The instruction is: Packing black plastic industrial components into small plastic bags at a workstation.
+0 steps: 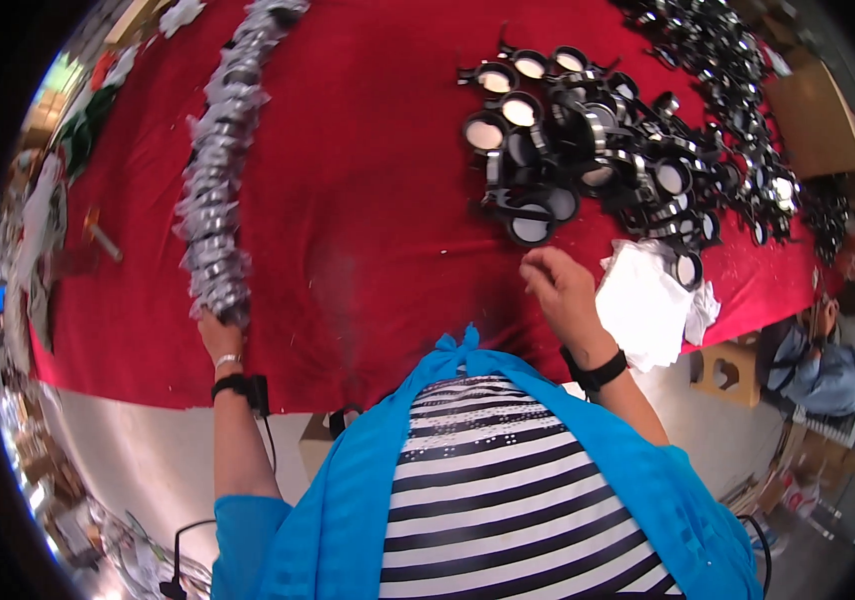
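My left hand [219, 338] is at the near end of a long row of plastic-wrapped pieces [216, 220], closed around the nearest one; its fingertips are partly hidden. My right hand [565, 300] hovers over the red cloth with its fingers loosely bent and apart, nothing in them. Just beyond it lies a heap of black round pieces [531, 224] with pale discs, shiny bands and handle-like arms. Beside the right hand rests a stack of thin white wrapping sheets [645, 305].
A red cloth [368, 180] covers the table. More black and shiny parts [748, 110] run along the far right, near a cardboard box [816, 125]. On the left lies a small tool with an orange handle [95, 218]. Another person [828, 370] sits at the right.
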### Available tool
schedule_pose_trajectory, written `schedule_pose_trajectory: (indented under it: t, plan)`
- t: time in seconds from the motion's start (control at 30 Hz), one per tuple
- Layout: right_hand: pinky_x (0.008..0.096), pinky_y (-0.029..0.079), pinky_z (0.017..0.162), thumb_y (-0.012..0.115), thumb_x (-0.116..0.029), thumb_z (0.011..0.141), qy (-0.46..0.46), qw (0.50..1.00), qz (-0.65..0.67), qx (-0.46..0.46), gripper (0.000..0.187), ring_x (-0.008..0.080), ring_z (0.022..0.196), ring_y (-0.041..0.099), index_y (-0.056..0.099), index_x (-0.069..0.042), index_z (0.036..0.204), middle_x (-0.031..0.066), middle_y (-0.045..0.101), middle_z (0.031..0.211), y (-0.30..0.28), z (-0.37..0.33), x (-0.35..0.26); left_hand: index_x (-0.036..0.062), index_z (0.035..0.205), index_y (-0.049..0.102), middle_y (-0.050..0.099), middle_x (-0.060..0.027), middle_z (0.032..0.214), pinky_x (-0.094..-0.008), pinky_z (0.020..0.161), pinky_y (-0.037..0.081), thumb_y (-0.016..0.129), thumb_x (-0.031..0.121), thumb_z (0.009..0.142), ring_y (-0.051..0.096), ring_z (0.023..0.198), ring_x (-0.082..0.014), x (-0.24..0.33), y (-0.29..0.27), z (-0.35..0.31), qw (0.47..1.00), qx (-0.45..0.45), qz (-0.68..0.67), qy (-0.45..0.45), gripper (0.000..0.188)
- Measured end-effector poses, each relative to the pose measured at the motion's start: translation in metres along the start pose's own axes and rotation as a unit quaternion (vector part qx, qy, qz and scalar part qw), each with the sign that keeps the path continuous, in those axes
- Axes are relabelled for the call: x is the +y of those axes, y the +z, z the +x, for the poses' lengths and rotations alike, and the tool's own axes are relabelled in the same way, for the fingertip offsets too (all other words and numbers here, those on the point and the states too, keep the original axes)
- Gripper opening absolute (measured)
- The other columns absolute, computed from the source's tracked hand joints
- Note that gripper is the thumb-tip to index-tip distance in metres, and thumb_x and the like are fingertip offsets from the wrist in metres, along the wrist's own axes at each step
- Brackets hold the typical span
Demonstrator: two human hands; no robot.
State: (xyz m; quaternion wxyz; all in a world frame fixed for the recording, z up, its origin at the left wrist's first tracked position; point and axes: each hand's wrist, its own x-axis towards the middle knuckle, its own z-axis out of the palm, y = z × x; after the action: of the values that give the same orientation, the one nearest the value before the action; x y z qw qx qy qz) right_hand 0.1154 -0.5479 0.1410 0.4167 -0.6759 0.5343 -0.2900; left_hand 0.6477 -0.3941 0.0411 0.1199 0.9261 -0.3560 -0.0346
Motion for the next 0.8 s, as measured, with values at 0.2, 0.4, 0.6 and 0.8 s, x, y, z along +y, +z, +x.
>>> schedule_pose_trajectory:
  t: [0.2, 0.4, 0.6, 0.8]
  plan:
    - [0.0448, 0.048, 0.063, 0.063, -0.015, 0.08, -0.032, 0.958, -0.282, 0.044, 0.021, 0.0357, 0.076, 0.06, 0.057, -0.01, 0.1, 0.0147, 0.056, 0.081, -0.012, 0.012, 0.023, -0.0004, 0.128, 0.046, 0.053, -0.0226, 0.112, -0.0438, 0.087, 0.045, 0.054, 0.011, 0.08, 0.055, 0.097, -0.0393, 0.07, -0.03, -0.054, 0.989, 0.105, 0.038, 0.093, 0.05]
    - [0.0453, 0.047, 0.061, 0.064, -0.02, 0.08, -0.047, 0.968, -0.244, 0.019, 0.016, 0.0348, 0.073, 0.06, 0.056, -0.009, 0.089, 0.0138, 0.058, 0.078, -0.007, -0.004, 0.017, -0.0018, 0.109, 0.058, 0.057, -0.0186, 0.108, -0.0374, 0.087, 0.047, 0.06, -0.001, 0.076, 0.057, 0.099, -0.033, 0.24, -0.053, -0.129, 0.874, -0.069, -0.251, 0.411, 0.033]
    - [0.0357, 0.047, 0.063, 0.064, -0.022, 0.082, 0.12, 0.973, 0.08, -0.179, 0.019, 0.0252, 0.069, 0.062, 0.061, -0.004, 0.09, 0.0108, 0.063, 0.077, -0.02, -0.035, -0.017, 0.0021, 0.108, 0.059, 0.058, -0.0124, 0.105, -0.0414, 0.094, 0.04, 0.069, 0.012, 0.069, 0.056, 0.102, -0.0273, 0.329, -0.043, -0.165, 0.697, -0.154, -0.165, 0.681, 0.041]
    - [0.0334, 0.049, 0.074, 0.06, -0.018, 0.083, 0.128, 0.974, 0.05, 0.182, 0.027, 0.0253, 0.081, 0.062, 0.062, 0.0, 0.102, 0.0159, 0.063, 0.092, -0.065, -0.074, 0.05, 0.0047, 0.086, 0.055, 0.057, -0.0128, 0.086, -0.0431, 0.075, 0.041, 0.069, 0.02, 0.071, 0.056, 0.083, -0.0301, 0.345, 0.008, -0.184, 0.716, -0.282, -0.083, 0.634, 0.025]
